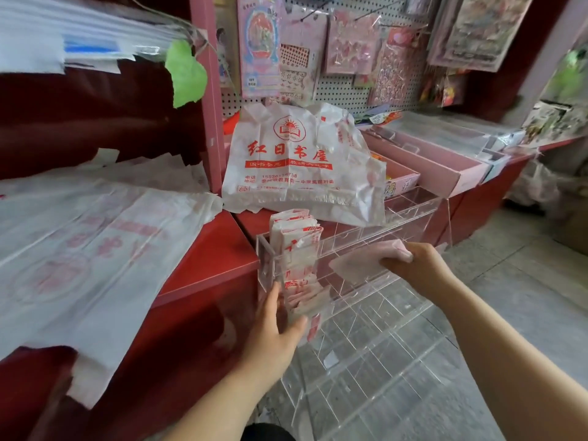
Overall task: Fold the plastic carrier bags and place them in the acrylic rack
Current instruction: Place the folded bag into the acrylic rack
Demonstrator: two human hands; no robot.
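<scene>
Above my left hand (276, 329), its fingers straight against the acrylic rack (410, 214), stood folded bags (297, 246); my right hand (416, 268), fingers curled, gripped another folded bag (356, 264) in the top tier.

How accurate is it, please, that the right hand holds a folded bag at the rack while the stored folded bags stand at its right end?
One slip: the head view shows the stored folded bags at the left end of the rack; the rest holds.
</scene>
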